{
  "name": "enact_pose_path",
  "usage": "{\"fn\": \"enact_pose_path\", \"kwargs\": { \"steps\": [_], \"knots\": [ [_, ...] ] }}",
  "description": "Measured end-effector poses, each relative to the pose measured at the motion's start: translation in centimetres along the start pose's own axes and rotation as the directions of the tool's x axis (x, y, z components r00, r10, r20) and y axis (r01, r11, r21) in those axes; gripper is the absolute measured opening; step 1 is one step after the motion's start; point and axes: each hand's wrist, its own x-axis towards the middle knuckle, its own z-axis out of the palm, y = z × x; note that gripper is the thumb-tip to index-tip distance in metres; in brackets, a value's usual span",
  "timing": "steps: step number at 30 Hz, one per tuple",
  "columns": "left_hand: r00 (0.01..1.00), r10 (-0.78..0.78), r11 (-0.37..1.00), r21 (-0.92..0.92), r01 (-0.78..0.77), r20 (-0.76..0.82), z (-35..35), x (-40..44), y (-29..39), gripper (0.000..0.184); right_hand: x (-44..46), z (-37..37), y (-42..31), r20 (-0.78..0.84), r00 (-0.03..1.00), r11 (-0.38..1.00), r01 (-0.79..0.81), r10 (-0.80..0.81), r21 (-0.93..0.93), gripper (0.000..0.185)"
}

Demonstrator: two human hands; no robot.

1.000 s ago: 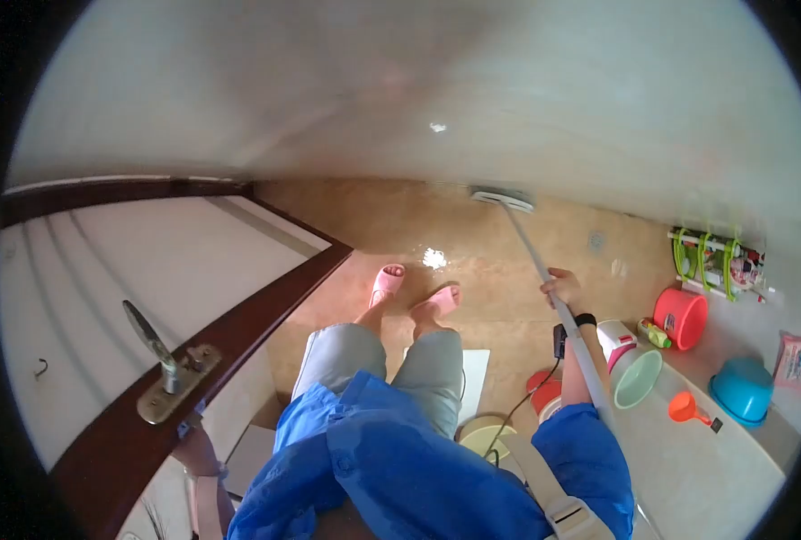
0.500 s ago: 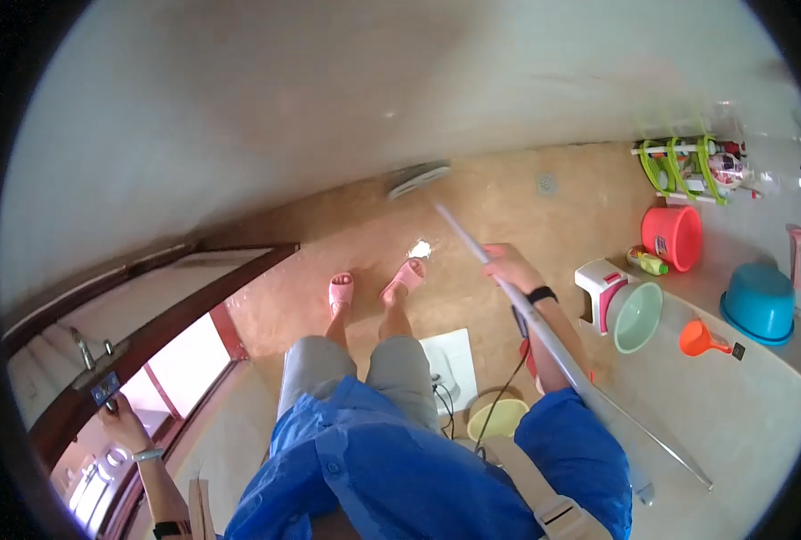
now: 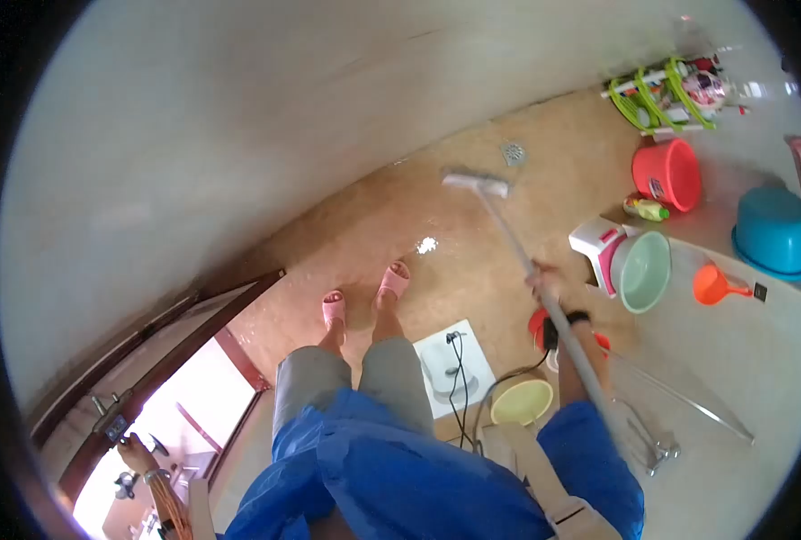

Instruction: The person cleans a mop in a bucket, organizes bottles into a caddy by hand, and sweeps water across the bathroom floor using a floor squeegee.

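Observation:
My right hand (image 3: 547,281) is closed around the pale pole of a long-handled floor squeegee (image 3: 511,236). Its narrow white head lies on the wet tan floor, just short of the round drain. The pole slants back past my forearm. At the lower left, my left hand (image 3: 138,454) is at the door's edge, its fingers curled at the door handle (image 3: 116,427); their exact grip is small and partly hidden. Both my feet, in pink slippers (image 3: 394,281), stand on the floor between the door and the squeegee.
A squat toilet (image 3: 457,369) with dark cables over it lies beside my legs, near a yellow basin (image 3: 522,401). To the right are a stool (image 3: 595,241), green basin (image 3: 645,272), red bucket (image 3: 667,175), blue tub (image 3: 773,232), orange ladle (image 3: 711,285) and green rack (image 3: 657,97).
The squeegee head has moved right, away from the wall and toward the drain, and my right hand went right with the pole. My left hand stays at the door handle as the view shifted.

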Motion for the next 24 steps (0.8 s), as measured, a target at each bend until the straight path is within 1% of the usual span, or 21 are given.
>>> {"fn": "enact_pose_path", "kwargs": {
  "steps": [2,3,4,5,6,8,9,10,11,12,13,14,15,17,18,19,20,21,22,23,24],
  "knots": [
    [0.997,0.072,0.997,0.019,-0.071,-0.028,1.4,1.0,-2.9,0.031,-4.2,-0.9,6.5,0.056,0.997,0.982,-0.048,0.059,-0.183,0.016],
    [0.993,0.118,0.992,0.054,-0.116,-0.022,1.9,1.3,-3.0,0.032,-5.7,-1.0,9.4,0.097,0.981,0.947,-0.131,0.166,-0.294,0.022],
    [0.991,0.016,1.000,-0.024,-0.013,0.135,1.4,1.7,-2.5,0.035,-7.6,-0.9,12.6,0.113,0.990,0.969,-0.058,0.087,-0.241,0.024],
    [0.996,0.004,0.999,0.048,-0.009,0.091,-0.2,1.0,0.8,0.038,-7.7,-0.8,17.1,0.136,0.989,0.935,-0.012,0.064,-0.354,0.024],
    [0.997,0.051,0.996,0.072,-0.056,0.066,1.0,1.4,-0.6,0.038,-8.8,-0.8,19.2,0.266,0.947,0.984,-0.168,0.179,-0.064,0.028],
    [0.994,0.100,0.989,0.106,-0.105,0.049,1.8,1.8,-2.4,0.039,-8.5,-0.6,24.5,0.371,0.928,0.993,0.013,0.031,-0.116,0.045],
    [0.995,0.037,0.998,0.051,-0.042,0.098,1.5,1.7,-2.1,0.038,-9.3,-0.1,25.2,0.419,0.907,0.986,0.106,-0.044,-0.128,0.054],
    [0.989,-0.023,1.000,-0.007,0.024,0.146,1.5,1.8,-1.4,0.038,-9.7,0.0,25.4,0.354,0.923,0.958,-0.047,0.149,-0.281,0.050],
    [0.990,-0.021,1.000,-0.016,0.023,0.139,2.2,1.8,-1.5,0.038,-10.2,0.3,24.5,0.260,0.908,0.887,-0.203,0.329,-0.414,0.046],
    [0.994,-0.009,0.998,-0.054,0.014,0.110,2.8,1.7,-2.2,0.035,-10.7,-0.6,24.2,0.254,0.936,0.921,-0.142,0.245,-0.363,0.044],
    [0.997,0.005,0.996,-0.090,0.002,0.083,3.0,1.8,-2.5,0.032,-11.2,-1.7,23.3,0.253,0.936,0.922,-0.146,0.247,-0.358,0.044],
    [0.998,0.014,0.996,-0.090,-0.009,0.059,0.6,0.7,1.8,0.029,-11.5,-3.1,21.4,0.213,0.952,0.914,-0.127,0.222,-0.386,0.045],
    [1.000,0.013,0.998,-0.068,-0.011,0.017,2.0,1.0,0.1,0.028,-11.5,-4.6,19.4,0.170,0.966,0.904,-0.110,0.195,-0.413,0.045],
    [0.993,0.095,0.994,-0.051,-0.098,-0.068,2.5,0.9,-0.5,0.032,-10.0,-7.7,16.0,0.053,0.998,0.855,0.004,0.027,-0.518,0.048],
    [0.991,0.100,0.995,0.013,-0.099,-0.087,1.8,0.8,0.7,0.035,-9.0,-8.5,13.2,0.045,0.999,0.863,0.005,0.021,-0.505,0.048],
    [0.989,0.104,0.992,0.077,-0.096,-0.108,0.6,0.1,2.5,0.039,-7.9,-9.3,9.7,0.047,0.997,0.901,0.071,-0.056,-0.428,0.049],
    [0.973,0.193,0.936,0.323,-0.143,-0.126,-0.3,-0.6,4.2,0.040,-6.6,-10.3,6.1,0.044,0.991,0.928,0.137,-0.130,-0.348,0.050],
    [0.962,0.221,0.909,0.392,-0.143,-0.161,-1.0,-1.2,5.5,0.041,-4.3,-11.5,3.1,0.036,0.979,0.943,0.202,-0.200,-0.265,0.051],
    [0.962,0.232,0.901,0.406,-0.156,-0.145,-1.0,-1.9,7.1,0.041,0.4,-12.8,1.3,0.043,0.980,0.944,0.200,-0.196,-0.260,0.056],
    [0.967,0.232,0.899,0.403,-0.171,-0.107,-1.0,-2.7,8.4,0.042,1.9,-13.0,-2.8,-0.010,0.973,0.933,0.219,-0.231,-0.285,0.052],
    [0.974,0.227,0.904,0.378,-0.201,-0.025,-0.5,-3.3,10.0,0.042,5.2,-13.4,-4.7,-0.061,0.965,0.961,0.247,-0.256,-0.124,0.045]
  ]
}}
